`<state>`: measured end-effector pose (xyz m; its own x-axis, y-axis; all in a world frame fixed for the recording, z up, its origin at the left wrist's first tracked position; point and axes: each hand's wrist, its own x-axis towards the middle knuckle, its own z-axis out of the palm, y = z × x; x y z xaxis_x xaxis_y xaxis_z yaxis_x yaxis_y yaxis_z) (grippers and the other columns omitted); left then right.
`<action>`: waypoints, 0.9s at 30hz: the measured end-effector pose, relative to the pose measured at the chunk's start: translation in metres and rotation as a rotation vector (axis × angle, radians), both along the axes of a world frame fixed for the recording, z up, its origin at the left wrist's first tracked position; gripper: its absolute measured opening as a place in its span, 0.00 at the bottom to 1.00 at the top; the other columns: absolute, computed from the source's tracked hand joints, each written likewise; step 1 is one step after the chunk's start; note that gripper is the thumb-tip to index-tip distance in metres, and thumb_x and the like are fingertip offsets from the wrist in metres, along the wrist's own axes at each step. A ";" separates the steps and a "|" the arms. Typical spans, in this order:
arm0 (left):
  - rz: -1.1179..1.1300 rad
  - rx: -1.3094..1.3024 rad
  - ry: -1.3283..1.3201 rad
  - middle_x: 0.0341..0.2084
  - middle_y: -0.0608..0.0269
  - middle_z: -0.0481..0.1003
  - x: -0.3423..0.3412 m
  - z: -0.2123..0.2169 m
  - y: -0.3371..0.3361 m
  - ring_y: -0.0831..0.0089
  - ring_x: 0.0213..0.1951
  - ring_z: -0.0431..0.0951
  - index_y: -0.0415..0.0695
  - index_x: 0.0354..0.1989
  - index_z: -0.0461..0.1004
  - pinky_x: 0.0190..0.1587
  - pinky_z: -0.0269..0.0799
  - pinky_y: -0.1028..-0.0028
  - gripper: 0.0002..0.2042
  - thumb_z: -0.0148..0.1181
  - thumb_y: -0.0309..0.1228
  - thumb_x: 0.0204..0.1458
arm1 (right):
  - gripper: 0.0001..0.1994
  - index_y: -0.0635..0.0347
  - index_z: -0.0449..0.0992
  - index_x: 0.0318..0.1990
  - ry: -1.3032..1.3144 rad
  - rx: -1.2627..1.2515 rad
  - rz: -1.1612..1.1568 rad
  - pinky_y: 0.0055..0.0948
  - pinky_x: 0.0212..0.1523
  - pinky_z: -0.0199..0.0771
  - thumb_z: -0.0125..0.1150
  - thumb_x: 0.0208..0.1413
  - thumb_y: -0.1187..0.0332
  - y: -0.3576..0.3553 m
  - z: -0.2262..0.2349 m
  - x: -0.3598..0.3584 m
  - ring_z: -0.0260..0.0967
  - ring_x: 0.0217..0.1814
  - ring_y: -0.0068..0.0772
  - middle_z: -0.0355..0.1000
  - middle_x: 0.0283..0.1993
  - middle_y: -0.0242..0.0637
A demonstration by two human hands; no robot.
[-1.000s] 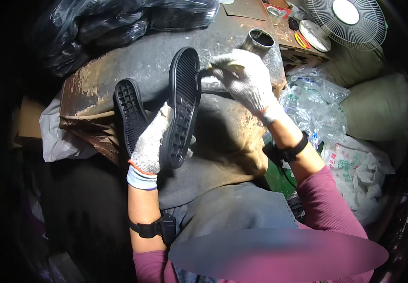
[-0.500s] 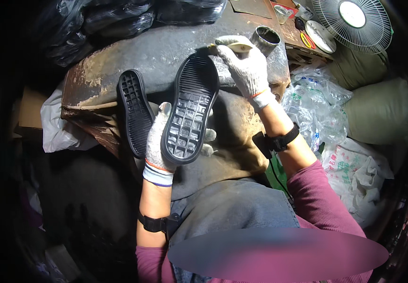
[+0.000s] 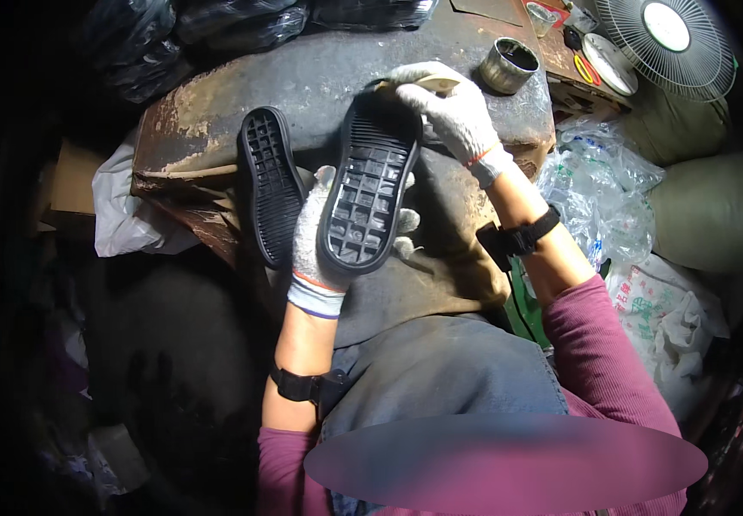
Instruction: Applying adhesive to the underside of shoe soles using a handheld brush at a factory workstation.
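Note:
My left hand, in a white knit glove, grips a black shoe sole from beneath, its grooved and gridded face toward me. My thumb lies along the left edge, and fingertips show past the right edge. The gloved right hand is closed around a pale wooden-looking handle, probably a brush, at the sole's far end; its working tip is hard to make out. A second black sole leans at the table's front edge, left of my left hand. Beyond my right hand stands an open tin pot, dark inside.
The worn table carries black plastic-wrapped bundles at the back. Farther right are a fan, yellow-and-red-handled scissors and a white disc. Clear plastic bags and stuffed sacks lie at right.
The whole view has shifted, so everything appears farther right. My right hand and the handle have moved slightly over the sole's far end, while the left keeps its grip.

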<state>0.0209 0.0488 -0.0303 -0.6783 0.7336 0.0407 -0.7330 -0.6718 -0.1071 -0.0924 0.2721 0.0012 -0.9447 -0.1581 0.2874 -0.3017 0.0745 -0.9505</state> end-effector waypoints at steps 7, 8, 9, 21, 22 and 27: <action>0.212 0.009 0.124 0.64 0.46 0.73 0.006 -0.012 0.007 0.34 0.60 0.75 0.47 0.71 0.66 0.59 0.74 0.36 0.31 0.38 0.55 0.71 | 0.09 0.51 0.87 0.44 0.252 0.251 0.119 0.45 0.78 0.55 0.71 0.56 0.67 -0.026 0.017 0.065 0.81 0.50 0.30 0.85 0.43 0.31; 0.219 0.003 0.114 0.64 0.46 0.73 0.007 -0.012 0.010 0.34 0.60 0.75 0.47 0.71 0.66 0.59 0.74 0.36 0.31 0.38 0.55 0.71 | 0.09 0.50 0.87 0.44 0.272 0.241 0.107 0.45 0.78 0.54 0.71 0.56 0.67 -0.031 0.019 0.075 0.80 0.52 0.31 0.85 0.45 0.30; 0.381 -0.421 0.329 0.60 0.49 0.76 0.008 -0.009 0.016 0.47 0.59 0.77 0.44 0.71 0.65 0.63 0.72 0.47 0.30 0.46 0.51 0.68 | 0.09 0.49 0.87 0.44 0.291 0.234 0.092 0.45 0.78 0.53 0.71 0.56 0.66 -0.034 0.020 0.083 0.79 0.54 0.32 0.85 0.47 0.29; 0.257 -0.062 0.389 0.57 0.28 0.73 -0.023 -0.015 -0.033 0.41 0.56 0.79 0.31 0.73 0.59 0.59 0.77 0.44 0.45 0.51 0.63 0.63 | 0.13 0.47 0.87 0.43 0.460 0.489 0.490 0.46 0.67 0.72 0.77 0.48 0.66 -0.008 0.058 0.109 0.74 0.64 0.44 0.82 0.52 0.31; 0.398 -0.308 0.330 0.53 0.26 0.76 -0.020 0.000 -0.025 0.40 0.51 0.81 0.30 0.72 0.60 0.55 0.80 0.45 0.47 0.55 0.64 0.61 | 0.13 0.48 0.87 0.44 0.614 0.629 0.504 0.46 0.66 0.73 0.77 0.49 0.67 0.007 0.056 0.103 0.74 0.63 0.47 0.83 0.51 0.32; 0.422 -0.576 0.489 0.53 0.30 0.76 -0.024 0.021 -0.041 0.47 0.48 0.84 0.30 0.68 0.65 0.53 0.84 0.54 0.36 0.59 0.53 0.65 | 0.13 0.60 0.85 0.46 -0.224 0.083 0.225 0.28 0.54 0.78 0.75 0.55 0.66 -0.014 0.051 0.121 0.79 0.47 0.26 0.84 0.46 0.33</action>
